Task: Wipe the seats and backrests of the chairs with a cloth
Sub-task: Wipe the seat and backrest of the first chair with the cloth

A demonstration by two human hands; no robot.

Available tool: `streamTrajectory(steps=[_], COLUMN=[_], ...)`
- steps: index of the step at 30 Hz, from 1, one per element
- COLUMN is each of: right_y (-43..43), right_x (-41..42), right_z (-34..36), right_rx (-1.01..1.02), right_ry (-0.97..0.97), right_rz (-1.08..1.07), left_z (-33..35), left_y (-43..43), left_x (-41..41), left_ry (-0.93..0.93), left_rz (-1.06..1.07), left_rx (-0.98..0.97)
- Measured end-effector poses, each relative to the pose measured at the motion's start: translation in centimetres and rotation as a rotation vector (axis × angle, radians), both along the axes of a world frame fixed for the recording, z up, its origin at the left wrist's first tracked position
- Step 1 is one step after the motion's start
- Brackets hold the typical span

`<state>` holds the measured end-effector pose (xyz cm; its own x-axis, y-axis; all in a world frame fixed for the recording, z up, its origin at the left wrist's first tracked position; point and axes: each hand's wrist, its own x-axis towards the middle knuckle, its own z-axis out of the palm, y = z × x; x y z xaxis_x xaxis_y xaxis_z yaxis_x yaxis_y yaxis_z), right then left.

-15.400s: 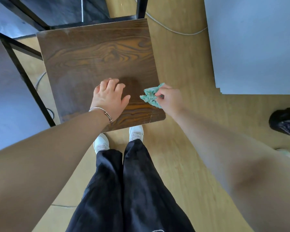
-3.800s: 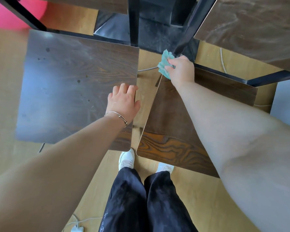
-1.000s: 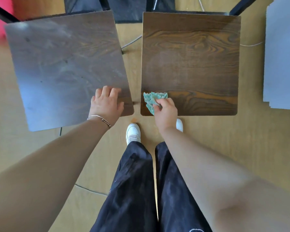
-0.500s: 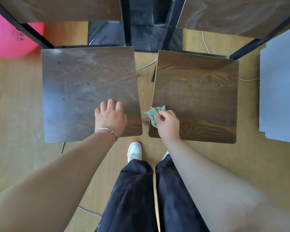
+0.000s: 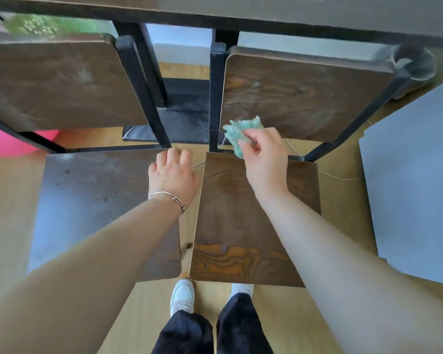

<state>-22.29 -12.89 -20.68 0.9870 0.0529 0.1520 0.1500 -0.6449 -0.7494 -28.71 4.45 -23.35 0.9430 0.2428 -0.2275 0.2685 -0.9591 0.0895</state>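
Note:
Two dark wood chairs stand side by side below me. My right hand (image 5: 262,159) grips a crumpled green cloth (image 5: 242,132) at the lower left corner of the right chair's backrest (image 5: 304,98), above the back edge of its seat (image 5: 238,226). My left hand (image 5: 173,175) lies flat, fingers spread, on the back right corner of the left chair's seat (image 5: 92,200). The left chair's backrest (image 5: 56,83) rises behind it, blurred.
Black metal frame posts (image 5: 216,98) run between the two backrests. A dark table edge (image 5: 241,8) crosses the top. A grey board (image 5: 414,187) lies on the wooden floor at right. A pink ball (image 5: 3,144) sits at left. My feet stand at the seats' front edges.
My right hand has lifted the cloth from the front left of the right seat up to the backrest's lower corner. My left hand slid toward the back of the left seat. The view tilted up.

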Motion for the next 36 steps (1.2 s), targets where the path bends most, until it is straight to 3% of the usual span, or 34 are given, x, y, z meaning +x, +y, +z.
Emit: streamTrajectory(steps=[5,9,12,19,24,30,36], right_y=[4.5,6.5,6.8,7.6,8.7,9.4,9.0], right_x=[7.8,9.4,8.6,4.7,3.2,2.8,3.6], right_z=[6.2,4.4,0.7,-9.4,-13.9,-14.4,-9.1], right_rx=[0.052,-0.051,-0.124,-0.291,-0.288,-0.234,-0.132], right_ry=[-0.454,-0.558,-0.528,-0.222,-0.121,-0.078,-0.253], right_rz=[0.077,0.108,0.13,0.154,0.073,0.01,0.005], left_z=[1.0,0.1,-1.2,-5.3,-8.2,-9.2,-6.2], left_y=[1.2,2.6,3.5,4.6,5.5,6.2,5.5], left_x=[3.8,4.1,3.4,0.4,-1.8,-3.5,-2.4], left_ry=[-0.07,-0.063,-0.047,0.049,0.082,0.106,0.078], left_rz=[0.036,0.069,0.075,0.1,0.144,0.164,0.137], left_rx=[-0.006,-0.01,-0.018,-0.06,-0.101,-0.126,-0.129])
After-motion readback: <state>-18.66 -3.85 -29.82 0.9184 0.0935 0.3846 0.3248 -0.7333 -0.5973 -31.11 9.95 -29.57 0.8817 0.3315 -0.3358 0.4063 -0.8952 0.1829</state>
